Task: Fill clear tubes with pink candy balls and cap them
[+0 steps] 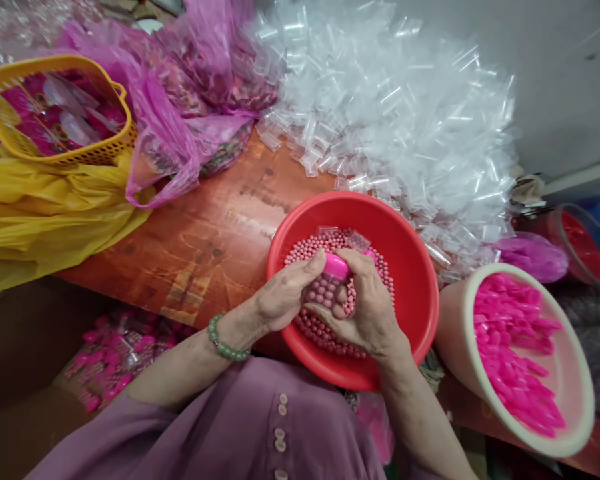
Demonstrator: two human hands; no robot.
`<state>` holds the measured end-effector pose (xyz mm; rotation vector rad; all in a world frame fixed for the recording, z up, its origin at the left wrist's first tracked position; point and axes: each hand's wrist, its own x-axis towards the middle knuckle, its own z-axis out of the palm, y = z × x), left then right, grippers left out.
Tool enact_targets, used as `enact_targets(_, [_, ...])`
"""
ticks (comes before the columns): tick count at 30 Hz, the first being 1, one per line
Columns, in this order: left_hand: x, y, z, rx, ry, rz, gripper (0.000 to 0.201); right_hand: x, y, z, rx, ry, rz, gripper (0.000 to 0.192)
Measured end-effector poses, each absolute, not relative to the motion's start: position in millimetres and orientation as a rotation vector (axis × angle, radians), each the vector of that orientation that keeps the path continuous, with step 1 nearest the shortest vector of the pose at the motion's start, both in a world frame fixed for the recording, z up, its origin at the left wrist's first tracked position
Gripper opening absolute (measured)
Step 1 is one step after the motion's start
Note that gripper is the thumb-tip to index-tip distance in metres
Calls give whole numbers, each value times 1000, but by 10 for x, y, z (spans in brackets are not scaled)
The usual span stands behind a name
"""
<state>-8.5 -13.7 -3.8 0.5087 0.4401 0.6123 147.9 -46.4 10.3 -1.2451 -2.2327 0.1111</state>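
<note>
Both my hands are closed around a small clear plastic container filled with pink beads and topped by a bright pink cap. My left hand grips its left side, the thumb against the cap. From the right, my right hand wraps it, with fingers on the cap and under the body. Below them is a red basin holding many loose pink beads. Clear empty containers lie among the beads, partly hidden behind my right hand.
A large heap of clear plastic containers covers the table's back. At right stands a white bucket of pink caps. Pink bags, a yellow basket and a yellow bag are left; filled containers lie below.
</note>
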Motion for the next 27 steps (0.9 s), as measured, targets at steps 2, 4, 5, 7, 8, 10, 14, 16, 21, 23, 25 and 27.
enact_targets(2, [-68,-120,-30,477,464,555,63,1495,-456,114,-1247,-2279,40,69])
enact_targets(4, [-27,-104,-27,446,518,525,64,1507,-453,124,-1258,-2336,-64,65])
enact_targets(5, [2,-100,-28,433,556,525,61,1509,-454,129,-1265,-2362,-120,63])
enact_targets(7, [65,-102,-36,413,644,547,52,1498,-459,138,-1280,-2402,-207,58])
enact_targets(8, [93,-109,-40,408,688,563,48,1487,-463,142,-1293,-2415,-230,55])
enact_targets(10, [129,-129,-42,413,763,594,42,1455,-473,154,-1312,-2435,-251,51])
enact_targets(14, [115,-178,-18,470,881,666,34,1389,-496,182,-1284,-2490,-327,45])
enact_targets(16, [92,-197,-8,499,934,724,29,1364,-507,189,-1250,-2503,-387,42])
enact_targets(21, [104,-195,-14,500,948,760,24,1319,-543,195,-1258,-2482,-397,41])
enact_targets(23, [104,-181,1,465,923,772,21,1344,-552,224,-1288,-2475,-291,45])
enact_targets(25, [39,-178,53,479,871,805,22,1428,-535,274,-1281,-2500,-80,50])
enact_targets(27, [-126,-203,142,595,791,782,28,1573,-468,320,-1296,-2559,187,52])
